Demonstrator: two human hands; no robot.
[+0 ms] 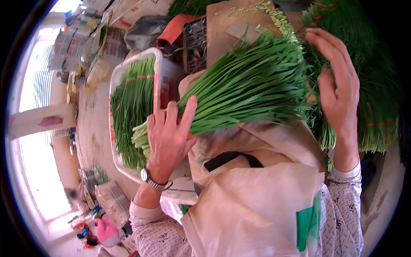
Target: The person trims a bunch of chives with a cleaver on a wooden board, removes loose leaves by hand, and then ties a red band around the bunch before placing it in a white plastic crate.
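A large bunch of green garlic chives (252, 81) lies across my lap, its pale cut stems (140, 138) pointing left and its leaves fanning out to the right. My left hand (168, 135), with a watch on the wrist, grips the bunch close to the stem end, fingers spread over the top. Beyond the leaf tips, my right hand (340, 83) is raised with fingers stretched and thumb apart, holding nothing. A beige apron (257, 205) covers my lap beneath the bunch.
On the left, a white plastic crate (114, 92) holds chive bunches tied with red bands. More banded bunches (372, 98) are heaped at the right. Ahead stand a brown board (218, 34) strewn with cut bits and a dark crate (195, 45). A person in pink (107, 231) is at the lower left.
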